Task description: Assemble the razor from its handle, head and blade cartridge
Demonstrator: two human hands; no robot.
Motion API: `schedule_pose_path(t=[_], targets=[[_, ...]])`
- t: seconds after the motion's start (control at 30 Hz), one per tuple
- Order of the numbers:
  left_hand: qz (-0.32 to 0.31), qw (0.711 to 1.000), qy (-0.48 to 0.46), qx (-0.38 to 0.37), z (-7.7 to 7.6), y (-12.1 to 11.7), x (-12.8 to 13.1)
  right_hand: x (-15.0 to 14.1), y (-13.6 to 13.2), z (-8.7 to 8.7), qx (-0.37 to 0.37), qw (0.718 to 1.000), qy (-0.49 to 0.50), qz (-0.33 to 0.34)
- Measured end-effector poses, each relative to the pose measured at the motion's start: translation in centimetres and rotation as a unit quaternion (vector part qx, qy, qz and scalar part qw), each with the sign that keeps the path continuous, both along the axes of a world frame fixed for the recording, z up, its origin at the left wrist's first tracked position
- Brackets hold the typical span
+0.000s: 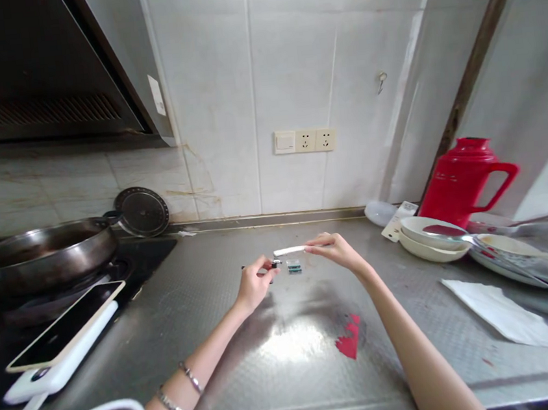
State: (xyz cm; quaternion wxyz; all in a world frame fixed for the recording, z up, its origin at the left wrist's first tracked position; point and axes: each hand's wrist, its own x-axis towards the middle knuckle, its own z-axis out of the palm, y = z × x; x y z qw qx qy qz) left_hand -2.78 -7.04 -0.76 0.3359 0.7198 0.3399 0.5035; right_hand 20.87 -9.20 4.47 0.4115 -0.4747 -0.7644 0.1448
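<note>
My left hand (254, 284) is closed in a pinch on a small dark thin object (271, 265) over the steel counter (287, 334). My right hand (333, 249) is closed on a slim white stick-like object (289, 251), held level with its free end pointing left toward the left hand. The two hands sit close together, a few centimetres apart. A small greenish block (294, 267) lies on the counter just below and between them. Bracelets circle my left wrist (180, 391).
A phone on a white power bank (63, 338) with a white cable lies at the left beside a wok (38, 250) on the stove. Stacked bowls (429, 237), plates, a red thermos jug (462, 179) and a white napkin (503, 314) crowd the right. A red scrap (349, 339) lies mid-counter.
</note>
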Motion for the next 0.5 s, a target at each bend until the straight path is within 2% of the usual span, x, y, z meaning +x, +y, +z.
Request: schedule_pose_path(t=[0.1, 0.27, 0.5], targets=[[0.002, 1.0, -0.009, 0.002, 0.1, -0.05, -0.01, 0.08, 0.12, -0.12, -0.008, 0.999, 0.007, 0.03], [0.004, 1.0, -0.013, -0.003, 0.23, -0.1, -0.06, 0.38, 0.21, -0.25, -0.021, 0.999, 0.028, 0.0], [-0.002, 1.0, -0.017, 0.001, 0.26, -0.09, -0.13, 0.59, 0.07, -0.15, -0.036, 0.998, 0.024, 0.048]])
